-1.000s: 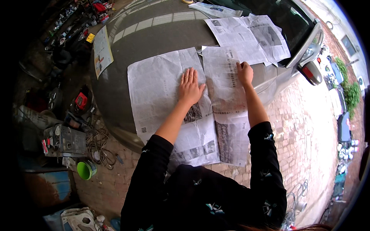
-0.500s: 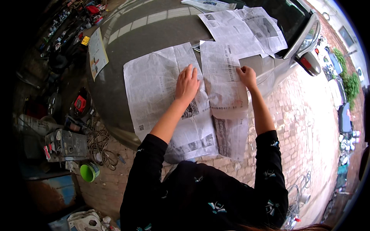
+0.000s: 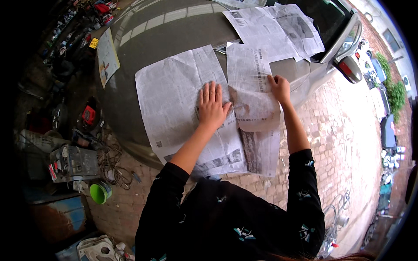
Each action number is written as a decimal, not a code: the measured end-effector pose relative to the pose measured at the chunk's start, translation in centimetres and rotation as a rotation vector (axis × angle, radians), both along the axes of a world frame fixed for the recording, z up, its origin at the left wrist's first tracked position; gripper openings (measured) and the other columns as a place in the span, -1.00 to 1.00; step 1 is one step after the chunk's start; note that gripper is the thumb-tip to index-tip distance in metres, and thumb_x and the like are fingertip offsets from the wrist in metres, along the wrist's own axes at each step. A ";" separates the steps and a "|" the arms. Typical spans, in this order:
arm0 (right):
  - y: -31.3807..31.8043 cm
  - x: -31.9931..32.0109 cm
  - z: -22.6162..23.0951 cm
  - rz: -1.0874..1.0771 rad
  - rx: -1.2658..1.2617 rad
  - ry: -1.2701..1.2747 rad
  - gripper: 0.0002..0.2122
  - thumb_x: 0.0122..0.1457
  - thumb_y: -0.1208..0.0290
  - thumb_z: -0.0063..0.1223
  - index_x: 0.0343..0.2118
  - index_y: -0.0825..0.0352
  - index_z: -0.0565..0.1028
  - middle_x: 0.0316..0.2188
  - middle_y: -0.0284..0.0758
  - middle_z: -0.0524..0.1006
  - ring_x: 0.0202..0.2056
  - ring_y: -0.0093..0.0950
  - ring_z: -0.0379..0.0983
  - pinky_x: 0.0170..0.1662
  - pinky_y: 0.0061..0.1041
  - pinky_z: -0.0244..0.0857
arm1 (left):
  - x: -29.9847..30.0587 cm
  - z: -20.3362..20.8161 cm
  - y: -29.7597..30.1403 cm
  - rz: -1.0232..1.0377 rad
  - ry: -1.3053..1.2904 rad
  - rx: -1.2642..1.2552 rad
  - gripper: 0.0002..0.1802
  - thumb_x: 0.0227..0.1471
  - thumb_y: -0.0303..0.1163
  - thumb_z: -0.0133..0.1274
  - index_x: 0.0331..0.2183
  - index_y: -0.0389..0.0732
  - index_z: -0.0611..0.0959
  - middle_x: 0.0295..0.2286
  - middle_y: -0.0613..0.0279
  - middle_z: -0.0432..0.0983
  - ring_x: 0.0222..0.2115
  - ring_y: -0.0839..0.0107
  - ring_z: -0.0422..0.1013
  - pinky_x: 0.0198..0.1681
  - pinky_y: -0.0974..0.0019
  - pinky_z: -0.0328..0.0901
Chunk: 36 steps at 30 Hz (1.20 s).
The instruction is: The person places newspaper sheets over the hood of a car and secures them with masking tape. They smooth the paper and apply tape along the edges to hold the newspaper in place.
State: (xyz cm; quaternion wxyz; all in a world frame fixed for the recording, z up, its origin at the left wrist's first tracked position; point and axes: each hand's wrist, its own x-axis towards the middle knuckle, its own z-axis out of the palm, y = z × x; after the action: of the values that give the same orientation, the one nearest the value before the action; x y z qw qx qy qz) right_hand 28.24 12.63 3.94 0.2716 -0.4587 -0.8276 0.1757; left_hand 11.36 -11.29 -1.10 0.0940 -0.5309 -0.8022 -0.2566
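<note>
Two newspaper sheets lie side by side on the body of a grey car [image 3: 161, 35]. My left hand [image 3: 212, 105] presses flat, fingers spread, on the right part of the wide sheet [image 3: 176, 95]. My right hand [image 3: 279, 88] holds the right edge of the narrower sheet [image 3: 250, 78], which overlaps the wide one and hangs down over the car's side. More newspaper sheets [image 3: 270, 30] cover the car farther back, toward the rear window.
A red tail lamp [image 3: 348, 69] sticks out at the right. Brick paving [image 3: 339, 143] runs along the car. At the left sit a green cup [image 3: 99, 192], tangled cables [image 3: 111, 161], a metal box [image 3: 72, 163] and tools. A small paper sheet [image 3: 106, 56] lies on the car's left.
Both hands stay on the two sheets. My right hand has shifted slightly outward along the narrower sheet's right edge, and the view has tilted a little.
</note>
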 end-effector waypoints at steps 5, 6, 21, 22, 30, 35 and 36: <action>0.6 1.4 -1.0 -0.040 -0.030 0.075 -0.56 0.13 0.08 0.11 -0.56 0.48 0.50 -0.64 -0.09 0.49 -0.57 -0.20 0.42 -0.42 -0.30 0.27 | 0.1 -0.1 0.2 -0.002 0.001 0.020 -0.21 0.10 0.03 -0.02 0.19 -0.31 0.27 0.24 -0.07 0.06 0.27 -0.03 -0.05 0.32 -0.04 -0.18; 0.4 1.8 -1.3 -0.041 -0.039 0.077 -0.55 0.13 0.08 0.12 -0.56 0.48 0.50 -0.65 -0.10 0.48 -0.59 -0.24 0.41 -0.43 -0.32 0.27 | 0.2 -0.2 0.1 -0.004 0.000 0.018 -0.21 0.10 0.03 -0.02 0.19 -0.31 0.27 0.24 -0.07 0.06 0.27 -0.03 -0.05 0.32 -0.04 -0.18; -8.6 -0.8 6.4 0.224 0.039 0.362 -0.78 0.12 0.40 0.17 -0.38 0.48 0.43 -0.56 -0.11 0.51 -0.50 -0.34 0.48 -0.39 -0.40 0.29 | -2.3 1.6 -7.8 0.046 -0.191 0.430 -0.25 -0.08 -0.41 0.22 0.12 -0.34 0.27 0.17 -0.19 0.09 0.19 -0.18 0.05 0.23 -0.06 0.03; -9.5 -1.6 7.7 0.243 0.084 0.315 -0.78 0.12 0.39 0.17 -0.38 0.48 0.43 -0.56 -0.08 0.50 -0.50 -0.26 0.47 -0.40 -0.38 0.29 | -2.4 1.3 -10.0 0.152 -0.252 0.418 -0.26 -0.08 -0.41 0.22 0.11 -0.33 0.27 0.15 -0.20 0.10 0.19 -0.18 0.06 0.22 -0.07 0.04; -8.4 -10.5 13.9 0.483 0.334 0.204 -0.69 0.13 0.26 0.15 -0.32 0.48 0.45 -0.50 0.04 0.50 -0.39 0.05 0.43 -0.35 -0.23 0.30 | -3.4 -9.9 -24.5 0.939 -0.384 0.487 -0.33 -0.03 -0.27 0.26 0.04 -0.35 0.35 -0.06 -0.06 0.31 -0.05 0.09 0.28 0.03 0.08 0.22; -3.2 -14.5 14.0 0.392 0.163 0.055 -0.61 0.06 0.14 0.21 -0.28 0.45 0.55 -0.45 -0.09 0.60 -0.42 -0.21 0.55 -0.29 -0.35 0.37 | -1.7 -11.4 -25.3 0.885 -1.422 0.820 -0.64 0.05 -0.32 0.20 -0.19 -0.33 0.49 -0.34 0.26 0.43 -0.35 0.43 0.36 -0.23 0.34 0.30; -0.7 -14.5 12.3 0.353 0.050 0.014 -0.62 0.06 0.13 0.21 -0.31 0.44 0.56 -0.45 -0.11 0.60 -0.41 -0.24 0.55 -0.28 -0.36 0.37 | -1.3 -10.7 -24.8 0.808 -1.523 0.839 -0.70 0.06 -0.34 0.19 -0.24 -0.32 0.52 -0.37 0.31 0.44 -0.39 0.49 0.36 -0.26 0.39 0.30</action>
State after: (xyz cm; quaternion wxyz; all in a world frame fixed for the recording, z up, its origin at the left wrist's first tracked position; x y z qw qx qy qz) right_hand 13.77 11.90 16.29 0.2534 -0.2981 -0.8976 0.2031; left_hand 10.04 -36.10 -11.82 -0.1890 0.1720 -0.6132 -0.7475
